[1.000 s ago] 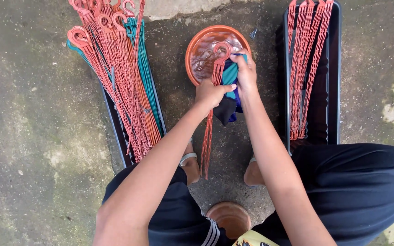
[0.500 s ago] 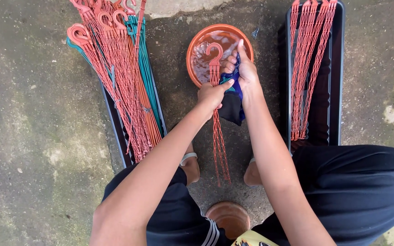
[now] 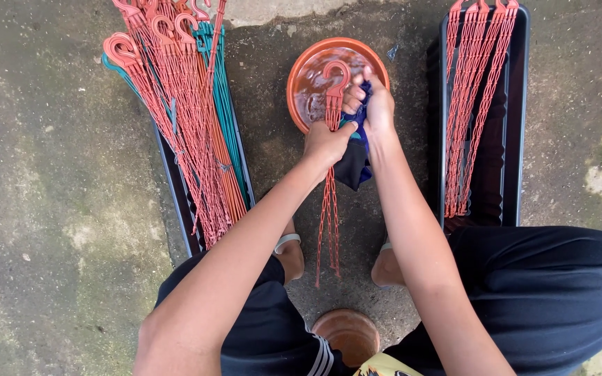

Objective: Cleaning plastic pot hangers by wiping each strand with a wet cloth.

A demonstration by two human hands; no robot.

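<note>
My left hand grips an orange plastic pot hanger just below its hook, which lies over an orange water-filled saucer. The hanger's strands trail down between my feet. My right hand is closed on a dark blue and black cloth pressed against the hanger beside the saucer's rim.
A black tray at the left holds a heap of several orange and teal hangers. Another black tray at the right holds several orange hangers. A small brown pot sits between my knees. The ground is rough concrete.
The hanger has been drawn toward me through the cloth, so its hook now lies lower over the saucer and the strands reach farther between my feet.
</note>
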